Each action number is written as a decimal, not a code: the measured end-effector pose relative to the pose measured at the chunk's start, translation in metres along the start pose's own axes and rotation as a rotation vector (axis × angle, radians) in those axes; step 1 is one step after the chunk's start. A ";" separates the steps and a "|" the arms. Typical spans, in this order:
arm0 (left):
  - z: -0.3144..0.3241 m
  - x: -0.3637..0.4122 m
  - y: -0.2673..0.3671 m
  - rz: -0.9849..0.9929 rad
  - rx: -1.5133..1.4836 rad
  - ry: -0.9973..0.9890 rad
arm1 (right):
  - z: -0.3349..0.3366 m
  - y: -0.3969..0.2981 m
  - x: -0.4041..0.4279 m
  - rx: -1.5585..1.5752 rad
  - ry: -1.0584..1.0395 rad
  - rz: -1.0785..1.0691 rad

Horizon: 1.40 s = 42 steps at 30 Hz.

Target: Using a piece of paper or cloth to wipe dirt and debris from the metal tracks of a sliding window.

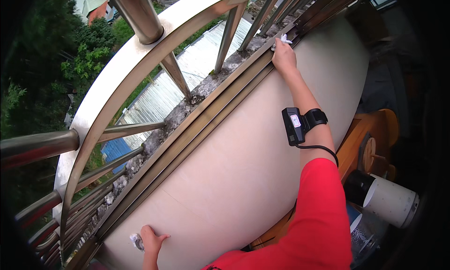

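Note:
My right hand grips a crumpled white cloth or tissue at the upper end of a brown metal window track. Part of that cloth is hidden by my fingers. Down at the lower left, my left hand rests on the pale, smooth window sill. Its fingers are curled and its thumb sticks out to the right. From under its outer side shows a whitish-grey crumpled wad, which looks held in the fingers. A black device is strapped to my right forearm, with a cable running from it.
Beyond the track run a rough concrete ledge and a metal railing with a curved flat bar. A corrugated roof and trees lie below. At right, a white cylindrical container stands by wooden furniture.

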<state>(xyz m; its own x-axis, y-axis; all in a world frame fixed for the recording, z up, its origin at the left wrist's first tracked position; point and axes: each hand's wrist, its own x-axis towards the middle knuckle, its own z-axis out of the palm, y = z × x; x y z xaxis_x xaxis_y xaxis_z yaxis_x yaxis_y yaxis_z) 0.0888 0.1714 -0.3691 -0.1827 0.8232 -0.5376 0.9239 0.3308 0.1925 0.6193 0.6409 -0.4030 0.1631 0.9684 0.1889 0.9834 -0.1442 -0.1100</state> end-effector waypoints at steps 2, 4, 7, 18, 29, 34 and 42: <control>-0.002 0.003 0.002 -0.008 -0.030 0.004 | 0.002 -0.024 -0.027 0.108 0.108 -0.019; -0.001 0.003 0.003 0.012 -0.046 0.017 | 0.007 -0.043 -0.051 0.138 0.161 -0.027; 0.000 0.004 0.002 0.042 -0.078 0.040 | 0.004 -0.077 -0.090 0.340 0.222 -0.113; 0.005 0.003 -0.004 0.097 -0.098 0.096 | -0.023 -0.248 -0.248 0.586 0.071 -0.355; 0.004 0.001 -0.006 0.044 -0.112 0.115 | -0.023 -0.304 -0.292 0.655 -0.094 -0.335; 0.005 0.001 -0.006 0.013 -0.135 0.130 | -0.028 -0.369 -0.353 0.676 -0.176 -0.418; 0.005 -0.024 -0.024 0.026 -0.325 0.199 | -0.040 -0.469 -0.437 0.758 -0.361 -0.465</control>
<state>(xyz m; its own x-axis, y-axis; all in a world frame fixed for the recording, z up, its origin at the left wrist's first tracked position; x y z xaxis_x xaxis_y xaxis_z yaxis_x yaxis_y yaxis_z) 0.0730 0.1415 -0.3652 -0.2518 0.8963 -0.3649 0.7799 0.4112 0.4718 0.0898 0.2771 -0.3952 -0.3890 0.9182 0.0747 0.6099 0.3174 -0.7261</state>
